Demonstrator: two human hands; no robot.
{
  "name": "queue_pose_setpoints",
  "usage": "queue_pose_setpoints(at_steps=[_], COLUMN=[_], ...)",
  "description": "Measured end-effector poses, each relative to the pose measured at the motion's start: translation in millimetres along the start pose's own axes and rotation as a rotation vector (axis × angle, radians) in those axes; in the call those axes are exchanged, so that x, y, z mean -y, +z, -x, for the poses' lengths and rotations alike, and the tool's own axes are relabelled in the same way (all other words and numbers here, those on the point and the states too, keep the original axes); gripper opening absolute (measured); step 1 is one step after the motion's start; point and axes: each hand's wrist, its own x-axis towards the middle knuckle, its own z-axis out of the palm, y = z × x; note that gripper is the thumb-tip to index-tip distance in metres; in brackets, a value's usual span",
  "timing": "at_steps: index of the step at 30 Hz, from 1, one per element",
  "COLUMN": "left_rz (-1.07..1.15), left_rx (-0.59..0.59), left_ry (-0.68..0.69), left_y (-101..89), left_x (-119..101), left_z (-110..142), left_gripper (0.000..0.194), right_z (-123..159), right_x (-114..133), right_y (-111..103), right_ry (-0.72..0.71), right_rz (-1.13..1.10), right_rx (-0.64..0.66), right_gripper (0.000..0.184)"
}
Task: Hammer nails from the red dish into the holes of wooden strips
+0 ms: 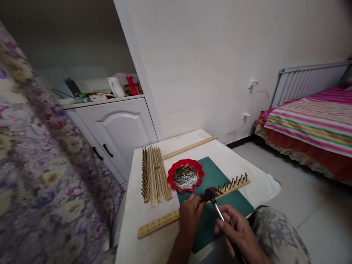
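Observation:
My right hand [233, 223] is wrapped round the shiny metal handle of a claw hammer [219, 210], whose dark head is over a wooden strip with holes [162, 221]. Close to the hammer head, my left hand [190, 211] rests on the strip, its thumb and fingertips pinched together. What lies between those fingertips is hidden. Dark nails [233, 182] stand in a slanting row along the strip's right part, while the left part has bare holes. Beneath it is a green mat [211, 172]. A red scalloped dish [171, 175] of loose silvery and dark nails sits just beyond my left hand.
Several wooden strips with nails [158, 176] lie side by side on the table's [128, 227] left. Another bare strip [189, 147] lies at the back. A cupboard [123, 128] and flowered curtain [55, 165] are at left, a bed [310, 117] at right.

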Motion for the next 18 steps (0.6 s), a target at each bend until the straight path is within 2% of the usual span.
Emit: queue_pose_setpoints(at_steps=[5, 10, 18], left_rz=[0.066, -0.102, -0.148], left_rx=[-0.024, -0.079, -0.069], left_ry=[0.049, 0.099, 0.093], left_y=[-9.7, -19.5, -15.5], left_x=[6.8, 20.1, 20.9], left_z=[8.6, 18.5, 34.4], left_gripper=[0.016, 0.018, 0.024], right_z=[12.8, 22.0, 25.9], right_x=[-27.5, -53.0, -58.8], right_y=[-20.6, -30.9, -29.6], right_ry=[-0.026, -0.032, 0.028], right_rz=[-0.069, -0.126, -0.080], right_rx=[-0.054, -0.098, -0.143], right_gripper=[0.033, 0.036, 0.044])
